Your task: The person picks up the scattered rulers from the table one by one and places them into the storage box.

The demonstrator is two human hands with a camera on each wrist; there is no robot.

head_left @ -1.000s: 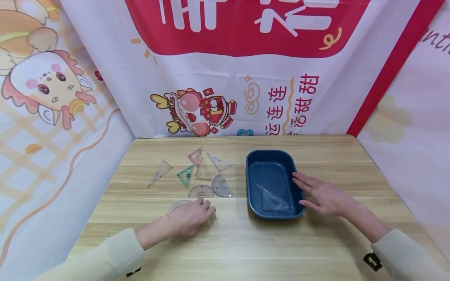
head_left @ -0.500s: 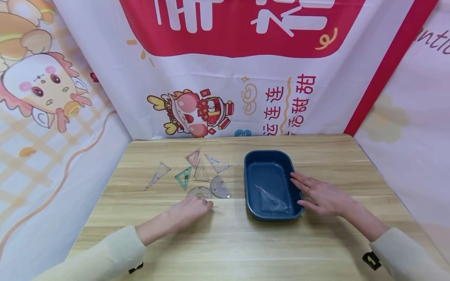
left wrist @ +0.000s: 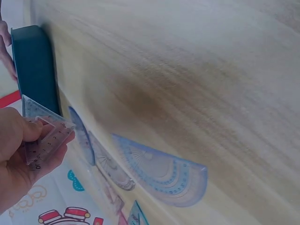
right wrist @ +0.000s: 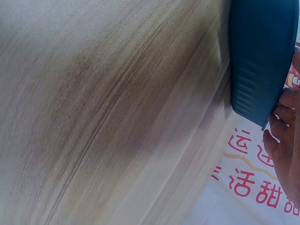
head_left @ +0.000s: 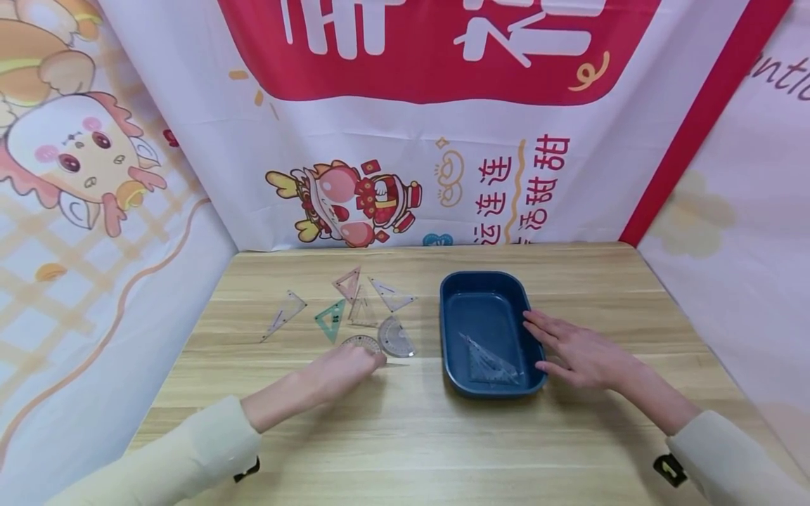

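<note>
My left hand [head_left: 344, 369] pinches a clear set square [left wrist: 51, 136] between thumb and fingers; the left wrist view shows its printed numbers. Only a thin edge of it pokes out past the fingertips in the head view. Close by lie a grey protractor [head_left: 396, 339] and a clear protractor [head_left: 363, 342], the latter partly covered by the hand. Another protractor [left wrist: 176, 187] shows in the left wrist view but is hidden in the head view. My right hand [head_left: 585, 355] rests its extended fingers on the right rim of a dark blue tray [head_left: 448, 330]. Inside lies a clear set square [head_left: 490, 362].
Behind the protractors lie a green set square [head_left: 330, 320], a pink set square [head_left: 348, 283] and several clear ones, such as the set square [head_left: 392, 294] nearest the tray. All are on the wooden table [head_left: 405, 443]. A printed cloth [head_left: 380, 119] hangs along its back edge.
My left hand has moved slightly forward and now holds a set square whose edge shows past the fingers. It now covers the protractor seen beside it earlier. The right hand stays at the tray.
</note>
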